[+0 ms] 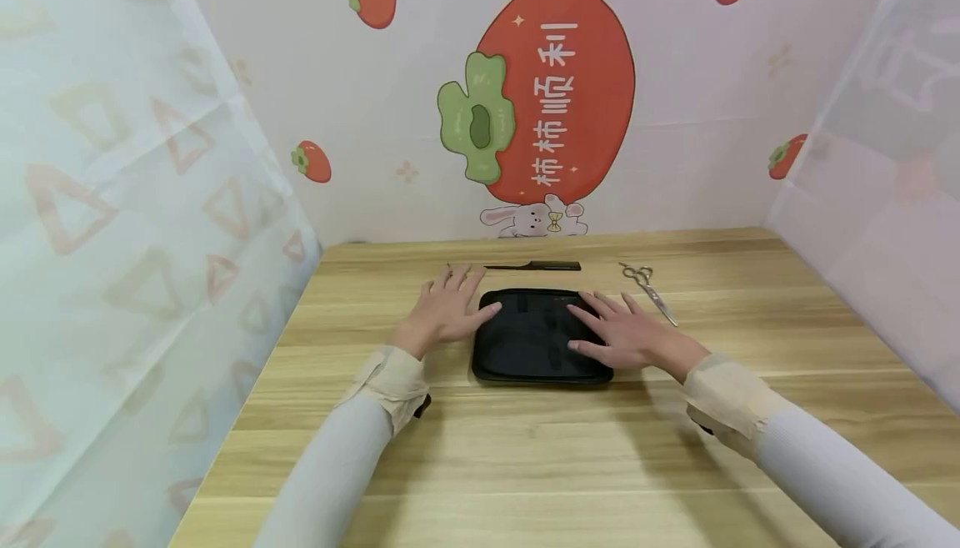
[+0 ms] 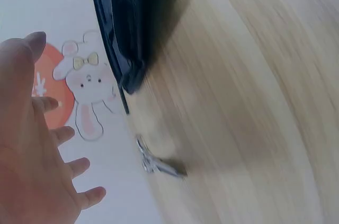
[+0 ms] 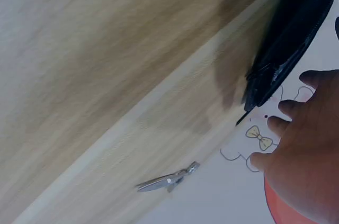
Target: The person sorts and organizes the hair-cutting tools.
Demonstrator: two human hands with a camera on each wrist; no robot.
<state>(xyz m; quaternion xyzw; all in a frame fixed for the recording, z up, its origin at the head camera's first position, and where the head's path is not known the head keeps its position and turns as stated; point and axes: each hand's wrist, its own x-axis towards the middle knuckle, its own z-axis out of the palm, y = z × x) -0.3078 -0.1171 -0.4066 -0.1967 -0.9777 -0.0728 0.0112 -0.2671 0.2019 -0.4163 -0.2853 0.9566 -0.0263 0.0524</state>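
Note:
A flat black zip case (image 1: 546, 339) lies in the middle of the wooden table. My left hand (image 1: 450, 310) is at its left side, fingers spread and thumb overlapping the edge in the head view. My right hand (image 1: 618, 333) reaches over the right side, its fingers straight and apart. In the left wrist view the left hand (image 2: 39, 144) shows extended fingers with nothing in them. Zip and side wall of the case (image 3: 280, 44) show in the right wrist view, beside the spread right hand (image 3: 304, 144).
Behind the case lies a black comb (image 1: 551, 265) with a thin tail. Silver scissors (image 1: 651, 291) lie to the right. Another silver pair of scissors (image 2: 159, 166) sits left of the case, mostly hidden by the left hand in the head view. A printed cloth wall (image 1: 375, 156) borders the table.

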